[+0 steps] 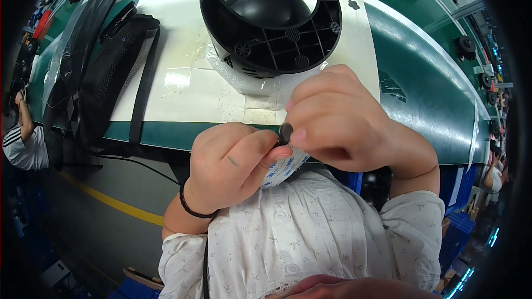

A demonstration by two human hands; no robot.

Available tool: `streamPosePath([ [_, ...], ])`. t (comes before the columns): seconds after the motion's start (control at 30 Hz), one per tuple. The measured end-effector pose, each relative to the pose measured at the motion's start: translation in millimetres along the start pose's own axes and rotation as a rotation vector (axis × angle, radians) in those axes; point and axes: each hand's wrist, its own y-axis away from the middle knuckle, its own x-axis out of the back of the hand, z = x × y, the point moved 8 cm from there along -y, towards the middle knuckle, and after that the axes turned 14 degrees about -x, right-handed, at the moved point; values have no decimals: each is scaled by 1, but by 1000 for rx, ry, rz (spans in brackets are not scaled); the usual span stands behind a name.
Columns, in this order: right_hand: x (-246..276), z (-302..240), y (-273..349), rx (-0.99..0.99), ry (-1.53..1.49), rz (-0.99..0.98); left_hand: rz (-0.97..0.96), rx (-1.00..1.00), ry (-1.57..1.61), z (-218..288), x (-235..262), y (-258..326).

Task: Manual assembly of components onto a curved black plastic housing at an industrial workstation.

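Observation:
In front of my chest, both hands come together over a small dark disc (285,132), which looks like a pad. My left hand (224,160) pinches at its lower left side with thumb and forefinger. From the other side, my right hand (338,122) is closed with its thumb and fingertips against the disc. Below the fingers hangs a white sheet with blue print (285,170), partly hidden; which hand carries it I cannot tell. Just beyond my hands stands a black crescent-shaped plastic housing (271,50), its ribbed side showing, with several round textured spots.
The housing rests on white foam wrap (244,82) over a pale board (183,55) on the green table (410,77). At left lie a black mesh bag with a strap (113,72) and a plastic-wrapped black part (83,39). Another person (26,144) sits at far left.

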Motion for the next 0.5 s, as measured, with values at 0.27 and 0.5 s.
streamPosePath([
  [0.27, 14, 6, 8, 129, -359, 263, 24, 127, 147, -13, 2, 6],
  [0.5, -3, -5, 2, 97, -41, 35, 9, 65, 121, -8, -3, 3],
])
